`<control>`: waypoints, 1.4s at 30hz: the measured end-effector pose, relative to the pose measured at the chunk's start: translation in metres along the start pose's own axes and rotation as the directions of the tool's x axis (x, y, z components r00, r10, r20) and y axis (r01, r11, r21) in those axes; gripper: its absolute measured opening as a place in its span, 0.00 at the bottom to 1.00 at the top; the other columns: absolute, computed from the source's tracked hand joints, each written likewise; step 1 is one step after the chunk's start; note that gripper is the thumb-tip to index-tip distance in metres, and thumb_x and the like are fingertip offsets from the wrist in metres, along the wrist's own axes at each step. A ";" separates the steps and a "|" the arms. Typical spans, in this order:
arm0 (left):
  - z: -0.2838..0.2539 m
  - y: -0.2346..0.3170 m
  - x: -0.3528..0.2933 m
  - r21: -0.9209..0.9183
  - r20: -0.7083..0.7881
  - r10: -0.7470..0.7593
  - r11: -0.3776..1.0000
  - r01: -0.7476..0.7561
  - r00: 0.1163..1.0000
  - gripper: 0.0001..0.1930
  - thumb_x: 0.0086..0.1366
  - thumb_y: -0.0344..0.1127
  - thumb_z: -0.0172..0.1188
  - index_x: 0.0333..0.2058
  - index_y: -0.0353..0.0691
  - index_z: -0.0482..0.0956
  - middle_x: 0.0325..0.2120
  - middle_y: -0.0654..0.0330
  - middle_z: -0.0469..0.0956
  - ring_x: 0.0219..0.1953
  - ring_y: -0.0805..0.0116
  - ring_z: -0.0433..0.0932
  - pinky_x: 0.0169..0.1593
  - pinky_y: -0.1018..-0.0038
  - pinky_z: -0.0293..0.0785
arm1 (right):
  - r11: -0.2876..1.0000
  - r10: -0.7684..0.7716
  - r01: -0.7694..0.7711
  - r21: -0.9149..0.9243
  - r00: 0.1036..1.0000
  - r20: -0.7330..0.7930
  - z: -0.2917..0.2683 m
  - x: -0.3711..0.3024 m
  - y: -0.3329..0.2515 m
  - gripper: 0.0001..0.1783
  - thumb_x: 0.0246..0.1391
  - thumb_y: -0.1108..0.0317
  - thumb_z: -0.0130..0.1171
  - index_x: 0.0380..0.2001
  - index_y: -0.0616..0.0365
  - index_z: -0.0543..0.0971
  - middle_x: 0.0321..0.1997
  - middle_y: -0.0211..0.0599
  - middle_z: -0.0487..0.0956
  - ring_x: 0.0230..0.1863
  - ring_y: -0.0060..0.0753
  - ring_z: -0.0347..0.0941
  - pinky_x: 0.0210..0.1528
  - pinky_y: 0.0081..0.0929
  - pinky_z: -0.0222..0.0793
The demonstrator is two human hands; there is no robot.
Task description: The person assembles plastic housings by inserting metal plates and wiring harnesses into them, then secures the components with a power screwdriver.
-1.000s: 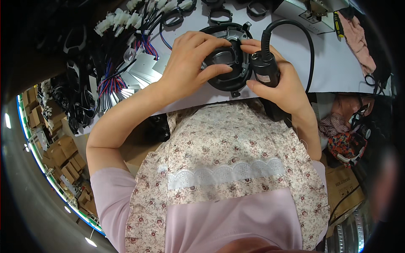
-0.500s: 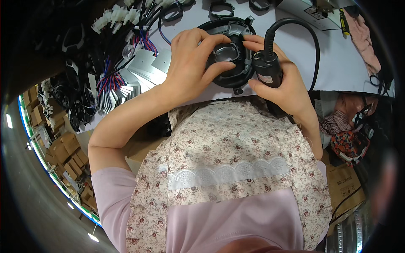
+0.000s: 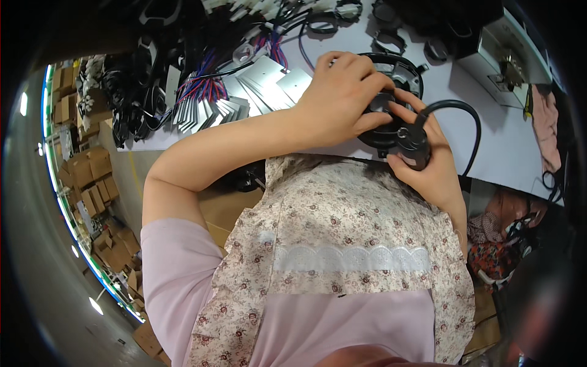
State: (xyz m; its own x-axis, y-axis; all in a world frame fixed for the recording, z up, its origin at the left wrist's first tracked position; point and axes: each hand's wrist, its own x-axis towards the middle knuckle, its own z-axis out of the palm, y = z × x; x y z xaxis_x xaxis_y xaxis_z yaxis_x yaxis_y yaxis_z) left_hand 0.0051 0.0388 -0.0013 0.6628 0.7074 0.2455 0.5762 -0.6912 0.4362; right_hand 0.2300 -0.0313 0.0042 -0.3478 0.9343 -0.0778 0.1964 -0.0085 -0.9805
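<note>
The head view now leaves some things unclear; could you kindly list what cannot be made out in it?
In the head view:
Round black part, left side: hidden by the left hand.
Corded black tool, lower end: hidden by the right hand.
Reddish shape, lower right: too blurred to identify.

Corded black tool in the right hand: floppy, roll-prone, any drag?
Black tool looks rigid: smooth, hard-looking casing. Its rounded barrel would probably roll if set down. The thick cord arches up unsupported, so it's likely springy and may tug.

Workshop — wire bundles (image 3: 208, 89), cardboard boxes (image 3: 90, 165)
</note>
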 end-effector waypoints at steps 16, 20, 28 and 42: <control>-0.083 -0.077 -0.013 0.045 0.586 -0.214 0.972 0.232 0.782 0.32 0.46 0.36 0.78 0.52 0.44 0.79 0.49 0.59 0.75 0.56 0.54 0.71 0.60 0.63 0.67 | 0.998 0.060 -0.059 0.007 0.998 -0.022 0.001 -0.003 -0.002 0.38 0.42 0.78 0.65 0.62 0.57 0.77 0.73 0.41 0.67 0.71 0.41 0.66 0.67 0.33 0.67; -0.097 -0.075 -0.014 0.093 0.586 -0.193 0.981 0.171 0.787 0.34 0.42 0.37 0.80 0.50 0.42 0.77 0.48 0.58 0.75 0.54 0.52 0.71 0.59 0.62 0.67 | 0.999 0.051 -0.051 -0.007 0.999 -0.017 -0.001 -0.004 -0.004 0.37 0.43 0.79 0.65 0.62 0.56 0.77 0.74 0.40 0.67 0.61 0.33 0.75 0.57 0.27 0.73; -0.095 -0.050 0.006 -0.247 0.254 -0.168 0.941 0.232 0.952 0.34 0.51 0.46 0.79 0.55 0.40 0.79 0.42 0.62 0.78 0.49 0.68 0.75 0.57 0.71 0.68 | 0.997 -0.080 0.078 -0.020 0.982 -0.169 -0.016 -0.005 0.001 0.35 0.42 0.79 0.68 0.59 0.57 0.79 0.69 0.41 0.71 0.32 0.15 0.74 0.39 0.18 0.70; -0.031 -0.029 0.016 -0.161 0.042 -0.153 0.974 0.157 0.987 0.25 0.60 0.47 0.73 0.55 0.49 0.82 0.38 0.62 0.77 0.44 0.66 0.75 0.53 0.67 0.69 | 0.999 0.032 -0.038 -0.020 0.972 -0.233 -0.013 -0.018 0.006 0.33 0.42 0.76 0.68 0.57 0.57 0.80 0.57 0.41 0.76 0.57 0.38 0.73 0.60 0.29 0.67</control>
State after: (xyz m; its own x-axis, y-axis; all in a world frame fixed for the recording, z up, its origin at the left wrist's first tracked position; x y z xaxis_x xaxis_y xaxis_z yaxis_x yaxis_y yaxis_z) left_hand -0.0157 0.0750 0.0173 0.5864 0.7978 0.1399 0.5886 -0.5384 0.6030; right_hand 0.2491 -0.0432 0.0024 -0.1186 0.9908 -0.0652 0.2281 -0.0367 -0.9729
